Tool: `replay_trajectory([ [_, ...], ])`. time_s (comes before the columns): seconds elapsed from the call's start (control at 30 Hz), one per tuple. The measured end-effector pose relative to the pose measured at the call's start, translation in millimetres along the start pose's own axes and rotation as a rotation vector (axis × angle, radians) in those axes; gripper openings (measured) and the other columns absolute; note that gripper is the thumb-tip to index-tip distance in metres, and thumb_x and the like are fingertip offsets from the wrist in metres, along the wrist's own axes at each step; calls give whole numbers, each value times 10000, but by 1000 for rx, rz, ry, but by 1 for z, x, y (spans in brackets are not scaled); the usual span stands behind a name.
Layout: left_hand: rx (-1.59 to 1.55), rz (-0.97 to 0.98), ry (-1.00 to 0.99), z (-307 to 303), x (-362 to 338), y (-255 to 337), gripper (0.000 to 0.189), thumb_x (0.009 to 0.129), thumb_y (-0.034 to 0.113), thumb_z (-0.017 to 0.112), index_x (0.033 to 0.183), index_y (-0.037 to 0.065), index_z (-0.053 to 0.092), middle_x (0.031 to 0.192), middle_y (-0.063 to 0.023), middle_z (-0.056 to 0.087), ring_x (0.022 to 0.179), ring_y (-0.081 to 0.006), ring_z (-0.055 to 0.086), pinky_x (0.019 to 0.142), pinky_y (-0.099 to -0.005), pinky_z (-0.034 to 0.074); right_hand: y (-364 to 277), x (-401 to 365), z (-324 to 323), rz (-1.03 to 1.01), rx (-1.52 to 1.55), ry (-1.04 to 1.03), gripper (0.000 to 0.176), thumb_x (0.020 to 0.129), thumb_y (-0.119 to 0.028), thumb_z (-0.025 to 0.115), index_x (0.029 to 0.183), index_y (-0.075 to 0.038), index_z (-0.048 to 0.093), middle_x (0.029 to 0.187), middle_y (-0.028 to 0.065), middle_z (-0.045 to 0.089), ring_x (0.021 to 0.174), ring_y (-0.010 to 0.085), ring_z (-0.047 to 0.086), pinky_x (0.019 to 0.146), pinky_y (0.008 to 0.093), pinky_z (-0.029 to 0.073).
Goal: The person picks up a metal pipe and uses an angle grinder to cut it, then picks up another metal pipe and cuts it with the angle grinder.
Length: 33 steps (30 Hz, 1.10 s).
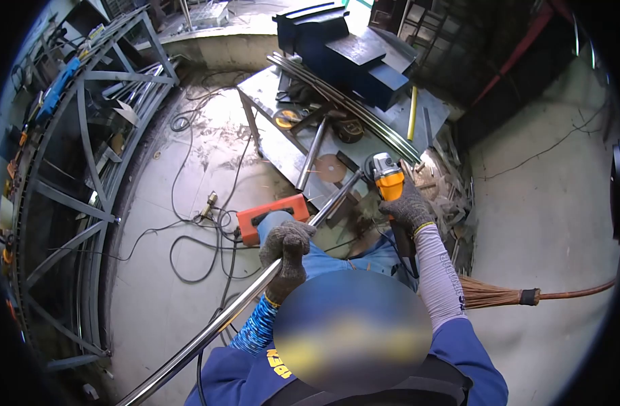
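**Holding a steel tube and a grinder at the table's edge**

Gripping closes both gloved hands here. The left hand (288, 254), in a grey knitted glove, has its grip wrapped tight around the long shiny steel tube (208, 331), which slants from the lower left up to the grey metal table (264, 82). The right hand (408, 206), gloved alike, has its grip closed on the body of the orange and grey angle grinder (386, 174), whose head sits just beside the tube's far end at the table's near edge. A round brown cutting disc (330, 168) lies on the table near that end. Below the tube, an orange box-shaped welding unit (273, 215) stands on the concrete floor among black cables (188, 223). A straw broom (499, 294) lies to the right, and a grey steel truss frame (86, 169) lies well apart on the left.
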<state>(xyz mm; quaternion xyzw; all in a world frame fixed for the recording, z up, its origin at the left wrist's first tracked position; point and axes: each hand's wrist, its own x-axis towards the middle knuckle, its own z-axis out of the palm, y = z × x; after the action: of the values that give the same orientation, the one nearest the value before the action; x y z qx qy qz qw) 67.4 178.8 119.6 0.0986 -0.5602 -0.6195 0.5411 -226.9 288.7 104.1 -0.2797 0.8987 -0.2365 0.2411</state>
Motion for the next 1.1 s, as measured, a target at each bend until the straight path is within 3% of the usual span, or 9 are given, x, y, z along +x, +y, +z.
replay_trajectory([
  [0.3, 20, 7, 4, 4, -1, -3, 313, 1093, 276, 548, 889, 38, 548, 782, -37, 561, 837, -216, 601, 873, -427, 537, -11, -13, -6, 19, -40, 42, 856, 589, -311, 882, 1304, -22, 509, 1213, 229, 664, 1137, 372, 669, 1017, 456, 520],
  [0.4, 8, 52, -7, 9, 9, -6, 337, 1097, 304, 539, 886, 42, 521, 774, -42, 540, 792, -199, 567, 830, -424, 531, 17, -8, 7, -75, 231, 66, 800, 599, -341, 880, 1264, -30, 560, 1165, 201, 684, 1094, 345, 679, 1005, 421, 526],
  [0.5, 43, 53, 3, 22, 16, 4, 364, 1101, 323, 528, 869, 46, 487, 761, -50, 511, 728, -179, 512, 762, -399, 506, 24, -18, 1, -95, 451, 68, 764, 607, -266, 876, 1261, -19, 567, 1135, 146, 707, 1020, 269, 706, 901, 392, 571],
  [0.63, 138, 132, -90, 32, 30, 6, 322, 1098, 263, 528, 869, 41, 489, 767, -62, 519, 723, -187, 513, 754, -368, 487, 30, -32, -6, -35, 492, 126, 728, 619, -225, 876, 1250, -33, 567, 1101, 133, 705, 1003, 272, 705, 914, 400, 569],
  [0.67, 129, 142, -102, 39, 31, 9, 302, 1083, 244, 535, 873, 29, 517, 701, -67, 479, 677, -201, 468, 718, -412, 468, 39, -25, -3, -45, 462, 139, 736, 618, -228, 881, 1254, -35, 565, 1120, 138, 701, 1022, 276, 700, 932, 402, 562],
  [0.87, 172, 65, -276, 50, 33, 18, 299, 1078, 213, 533, 860, 10, 554, 740, -89, 527, 707, -226, 519, 697, -405, 473, 38, -13, -3, -56, 236, 87, 906, 640, -323, 851, 1416, -52, 472, 1254, 224, 662, 1185, 377, 657, 1049, 452, 508],
  [1.1, 314, 101, -268, 66, 29, 22, 309, 1077, 203, 528, 845, 0, 555, 762, -96, 559, 730, -225, 548, 672, -365, 470, 5, 2, -5, -20, 49, -10, 891, 645, -344, 841, 1388, -39, 455, 1247, 256, 648, 1197, 405, 644, 1044, 462, 512],
])
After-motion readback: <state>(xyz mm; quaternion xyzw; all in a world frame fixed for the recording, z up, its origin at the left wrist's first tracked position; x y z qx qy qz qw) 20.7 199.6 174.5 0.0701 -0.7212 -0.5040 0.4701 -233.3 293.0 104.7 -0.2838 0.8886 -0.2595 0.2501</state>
